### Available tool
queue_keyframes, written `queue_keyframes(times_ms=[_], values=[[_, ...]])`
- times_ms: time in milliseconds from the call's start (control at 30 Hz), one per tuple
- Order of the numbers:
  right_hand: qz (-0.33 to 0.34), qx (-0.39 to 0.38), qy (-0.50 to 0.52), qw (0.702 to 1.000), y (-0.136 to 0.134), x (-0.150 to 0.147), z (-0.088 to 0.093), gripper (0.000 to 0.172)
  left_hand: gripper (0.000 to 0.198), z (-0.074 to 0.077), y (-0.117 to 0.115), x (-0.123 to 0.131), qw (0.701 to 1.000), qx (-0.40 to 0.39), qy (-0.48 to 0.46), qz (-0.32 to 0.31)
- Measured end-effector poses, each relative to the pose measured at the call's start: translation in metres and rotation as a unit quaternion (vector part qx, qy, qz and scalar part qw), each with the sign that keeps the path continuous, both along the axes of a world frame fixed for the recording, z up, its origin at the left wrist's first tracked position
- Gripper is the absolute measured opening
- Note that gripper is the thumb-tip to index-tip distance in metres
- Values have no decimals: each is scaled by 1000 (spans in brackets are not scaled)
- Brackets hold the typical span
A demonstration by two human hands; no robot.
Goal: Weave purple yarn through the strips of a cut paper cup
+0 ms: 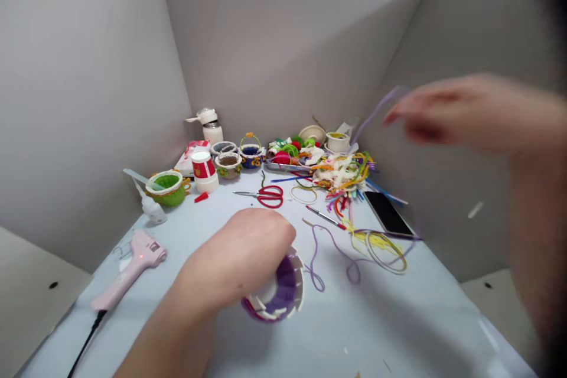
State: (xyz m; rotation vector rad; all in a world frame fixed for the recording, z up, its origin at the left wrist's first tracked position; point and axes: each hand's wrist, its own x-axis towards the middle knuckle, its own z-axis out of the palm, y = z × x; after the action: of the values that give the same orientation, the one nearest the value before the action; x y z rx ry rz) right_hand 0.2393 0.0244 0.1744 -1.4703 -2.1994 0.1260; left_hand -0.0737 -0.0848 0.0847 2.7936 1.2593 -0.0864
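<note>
My left hand (pixel 248 248) is closed on a small white slatted cup (pixel 295 292) woven with purple yarn. The cup tilts so its opening shows, and the back of my hand hides its far side. High on the right, my right hand (pixel 460 112) is smeared by motion, its fingers closed on a strand of purple yarn (pixel 376 109). More purple yarn (pixel 336 235) lies in loose loops on the table beyond the cup. Red-handled scissors (pixel 270 196) and a pen (pixel 325 217) lie past my left hand.
A pink glue gun (pixel 133 269) with a black cord lies left. Finished little baskets (pixel 228 165), a glue bottle (pixel 153 209) and a white jar (pixel 204 171) stand behind. Tangled yarn (pixel 343 177) and a phone (pixel 388 214) are at right. Grey panels (pixel 283 41) enclose the table.
</note>
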Motion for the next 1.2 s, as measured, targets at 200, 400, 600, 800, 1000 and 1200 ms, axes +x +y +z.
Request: queue_keyframes(times_ms=[200, 400, 600, 800, 1000, 1200], values=[[201, -222, 168, 939, -56, -79, -132, 48, 24, -2, 6, 4, 1000, 13, 2, 2], [305, -463, 215, 804, -70, -97, -185, 52, 25, 3, 14, 4, 999, 12, -2, 37], [102, -327, 402, 849, -44, -12, -160, 31, 25, -13, 43, 7, 994, 5, -44, 99], [-11, -198, 134, 971, -36, -27, -179, 27, 24, -37, 61, 21, 994, -23, -19, 102], [168, -189, 308, 917, -55, -111, -215, 34, 21, -50, 63, 33, 996, -18, 7, 89], [138, -321, 405, 845, -50, -111, -228, 43, 25, -55, 67, 35, 997, -26, 15, 75]])
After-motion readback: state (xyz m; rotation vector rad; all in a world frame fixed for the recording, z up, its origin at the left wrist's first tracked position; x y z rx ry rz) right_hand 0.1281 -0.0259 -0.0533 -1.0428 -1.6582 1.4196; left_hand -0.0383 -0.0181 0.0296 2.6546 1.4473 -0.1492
